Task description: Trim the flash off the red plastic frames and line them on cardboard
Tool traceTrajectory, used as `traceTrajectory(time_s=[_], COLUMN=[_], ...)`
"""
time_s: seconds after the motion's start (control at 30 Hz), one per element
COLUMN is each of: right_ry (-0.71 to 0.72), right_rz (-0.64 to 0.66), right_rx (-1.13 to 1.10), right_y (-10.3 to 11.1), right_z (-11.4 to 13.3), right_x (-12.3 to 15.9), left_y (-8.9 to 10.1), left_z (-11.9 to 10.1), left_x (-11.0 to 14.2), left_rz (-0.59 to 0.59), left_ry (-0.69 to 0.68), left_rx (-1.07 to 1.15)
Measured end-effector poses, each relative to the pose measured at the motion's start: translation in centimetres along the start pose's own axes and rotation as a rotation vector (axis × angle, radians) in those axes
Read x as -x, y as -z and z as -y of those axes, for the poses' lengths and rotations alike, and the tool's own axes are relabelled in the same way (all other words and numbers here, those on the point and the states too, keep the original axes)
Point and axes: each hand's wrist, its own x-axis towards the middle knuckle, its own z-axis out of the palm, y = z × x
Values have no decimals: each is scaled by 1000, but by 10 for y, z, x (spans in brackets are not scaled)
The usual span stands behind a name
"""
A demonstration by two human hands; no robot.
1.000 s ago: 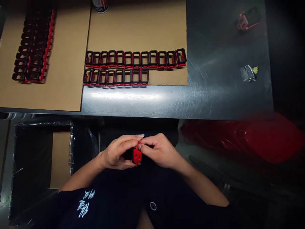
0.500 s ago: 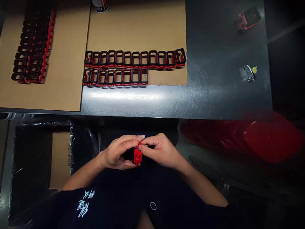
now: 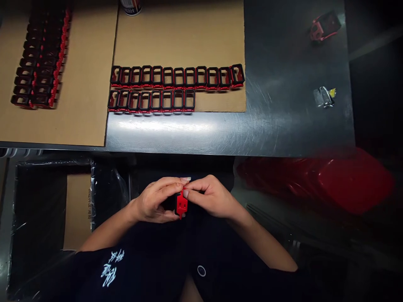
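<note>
Close to my body, below the table edge, I hold a small red and black plastic frame [image 3: 181,204], its red face with two small holes turned up. My left hand [image 3: 157,200] grips it from the left, fingers over the far end and thumb at the near end. My right hand [image 3: 211,197] pinches its far right corner between thumb and forefinger. What lies between those two fingertips is too small to make out. Similar frames stand in two rows on the cardboard: a longer back row [image 3: 179,77] and a shorter front row [image 3: 156,100].
More frames form a double column [image 3: 44,84] on the left cardboard sheet [image 3: 85,84]. A can [image 3: 131,6] stands at the back. On the metal table [image 3: 277,105] lie a red and black part [image 3: 325,27] and a shiny clip-like piece [image 3: 325,97]. A plastic-lined box [image 3: 37,209] and a red object [image 3: 352,180] flank me.
The view has shifted slightly. Both hands keep almost the same grip on the red and black frame, with hardly any movement of the fingers.
</note>
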Motion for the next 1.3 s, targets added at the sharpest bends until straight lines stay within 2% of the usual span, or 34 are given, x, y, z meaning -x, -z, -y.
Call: traceTrajectory(time_s=[0.1,0.23,0.33,0.43,0.57,0.67,0.73,0.9,1.13,1.3], right_ry=[16,53,78,81,25,12,-2,-17,11,52], right_rz=[-15,35,104,159,230,174,108,7,-31,-80], right_rx=[14,19,-153,-318,-315,-370,-392,-398,-481,-544], right_y=[-3,2,6,5,-4,-12,-15,-17,-21,-23], right_z=[4,3,-3,-10,-18,-23,-25,-27,-31,-29], right_x=[-2,0,2,2,-2,-5,-5,-2,-3,-5], left_y=[0,0,-1,-6,-17,-22,-24,-24,-25,-21], left_z=[0,0,1,4,10,11,11,11,16,15], left_x=[0,2,6,10,13,15,17,21,23,24], left_rz=[6,-2,-26,-64,-124,-191,-212,-229,-227,-221], left_ry=[-6,2,36,63,152,250,283,285,241,296], left_rx=[4,40,95,183,418,591,620,548,442,472])
